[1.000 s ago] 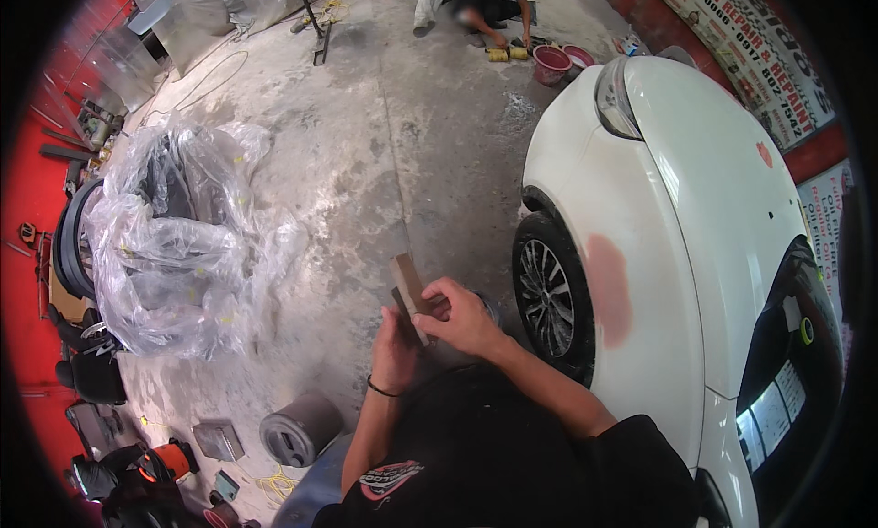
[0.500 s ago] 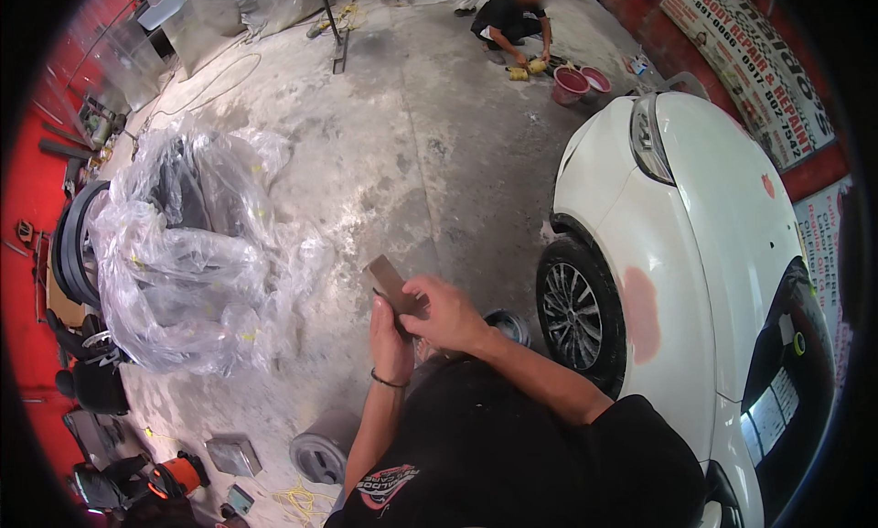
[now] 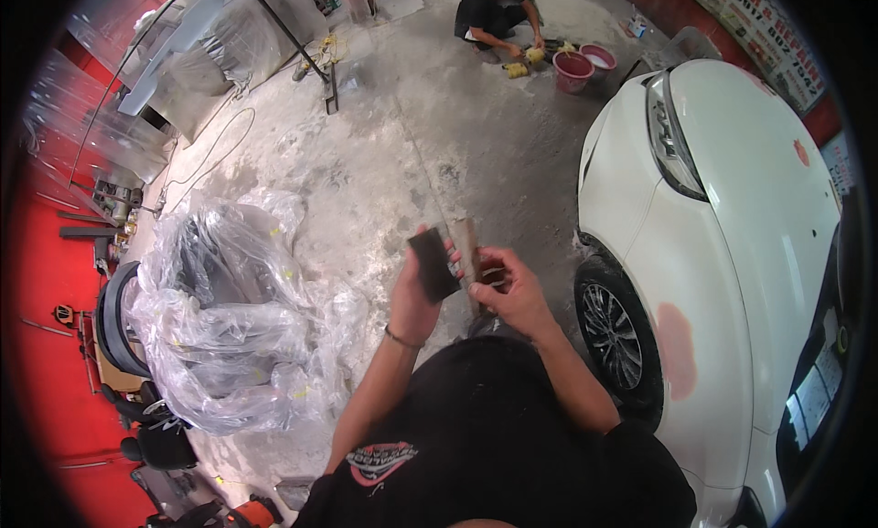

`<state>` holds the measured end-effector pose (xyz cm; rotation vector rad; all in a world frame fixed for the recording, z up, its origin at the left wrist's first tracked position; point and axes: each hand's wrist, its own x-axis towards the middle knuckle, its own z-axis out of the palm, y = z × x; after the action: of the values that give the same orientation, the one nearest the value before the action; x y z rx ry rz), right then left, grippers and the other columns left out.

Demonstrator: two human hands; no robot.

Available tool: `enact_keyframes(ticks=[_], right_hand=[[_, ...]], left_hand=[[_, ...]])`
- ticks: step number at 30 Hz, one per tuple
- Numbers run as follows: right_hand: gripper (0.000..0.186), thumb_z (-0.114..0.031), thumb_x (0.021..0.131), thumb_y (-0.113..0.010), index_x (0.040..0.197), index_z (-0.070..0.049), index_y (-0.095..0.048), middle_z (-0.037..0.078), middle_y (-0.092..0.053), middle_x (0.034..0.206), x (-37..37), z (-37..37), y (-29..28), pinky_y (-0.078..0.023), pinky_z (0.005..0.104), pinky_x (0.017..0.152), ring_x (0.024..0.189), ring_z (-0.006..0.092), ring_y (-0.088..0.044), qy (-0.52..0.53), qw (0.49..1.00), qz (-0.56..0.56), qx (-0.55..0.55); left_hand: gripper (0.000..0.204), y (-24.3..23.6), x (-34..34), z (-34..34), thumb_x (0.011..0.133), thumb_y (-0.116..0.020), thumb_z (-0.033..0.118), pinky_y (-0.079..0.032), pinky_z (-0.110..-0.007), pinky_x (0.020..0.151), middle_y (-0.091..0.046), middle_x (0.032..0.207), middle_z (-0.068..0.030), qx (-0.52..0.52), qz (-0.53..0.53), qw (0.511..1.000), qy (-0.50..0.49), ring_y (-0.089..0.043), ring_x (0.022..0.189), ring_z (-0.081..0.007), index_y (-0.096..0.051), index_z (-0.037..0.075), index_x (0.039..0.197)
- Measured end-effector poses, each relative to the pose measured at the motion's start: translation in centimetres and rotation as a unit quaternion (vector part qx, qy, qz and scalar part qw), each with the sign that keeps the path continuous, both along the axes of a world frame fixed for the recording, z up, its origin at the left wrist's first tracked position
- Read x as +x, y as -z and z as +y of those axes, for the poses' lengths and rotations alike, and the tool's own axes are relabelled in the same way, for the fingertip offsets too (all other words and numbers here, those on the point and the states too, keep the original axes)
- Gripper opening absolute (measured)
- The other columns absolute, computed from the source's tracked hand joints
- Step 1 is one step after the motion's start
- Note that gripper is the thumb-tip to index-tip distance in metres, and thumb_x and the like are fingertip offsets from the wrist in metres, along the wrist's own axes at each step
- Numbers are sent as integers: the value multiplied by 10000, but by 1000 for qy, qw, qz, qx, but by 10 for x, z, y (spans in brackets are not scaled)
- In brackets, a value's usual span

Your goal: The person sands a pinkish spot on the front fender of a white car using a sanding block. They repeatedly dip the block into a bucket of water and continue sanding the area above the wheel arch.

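In front of my body my left hand holds a dark, flat rectangular block, its broad face showing. Just to the right, my right hand grips a narrow brown strip, seen nearly edge-on, that looks like folded sandpaper. A small gap separates block and strip at the top. Fingertips of my left hand show between the two. On the right stands a white car, with a pinkish sanded patch above its black front wheel.
Crumpled clear plastic sheeting covers things on the concrete floor at left. Another person crouches at the far end beside red buckets. A black metal stand is at the back, and black seat parts sit lower left.
The dark block, hidden before, now shows apart from the brown strip, one in each hand. Both hands have moved up and to the right in the picture, and the view has shifted.
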<state>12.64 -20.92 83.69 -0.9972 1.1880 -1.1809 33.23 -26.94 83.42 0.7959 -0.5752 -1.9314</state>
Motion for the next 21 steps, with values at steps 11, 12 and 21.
enact_keyframes(ticks=[11,12,21], right_hand=[[600,-126,938,-870,1496,-64,-659,136,-673,1343,-93,-115,-33,-647,384,953,1086,239,-739,161,970,167,-75],[599,-136,933,-874,1492,-76,-666,140,-671,1341,-94,-122,-39,-648,389,951,1087,251,-740,171,962,199,-75],[611,-134,880,-894,1460,-134,-702,149,-658,1353,-92,-219,-50,-647,425,927,1110,314,-736,291,888,345,-91]], left_hand=[[680,-34,-147,-175,1241,-336,515,-460,-479,1267,-558,1646,-102,-44,79,983,161,-564,1498,-290,-221,190,1827],[699,-33,-152,-183,1232,-360,530,-471,-489,1257,-557,1648,-100,-56,92,977,182,-564,1498,-295,-217,193,1827],[820,-24,-196,-287,1180,-506,584,-537,-490,1196,-491,1694,-111,-72,155,936,308,-558,1484,-284,-179,216,1835]])
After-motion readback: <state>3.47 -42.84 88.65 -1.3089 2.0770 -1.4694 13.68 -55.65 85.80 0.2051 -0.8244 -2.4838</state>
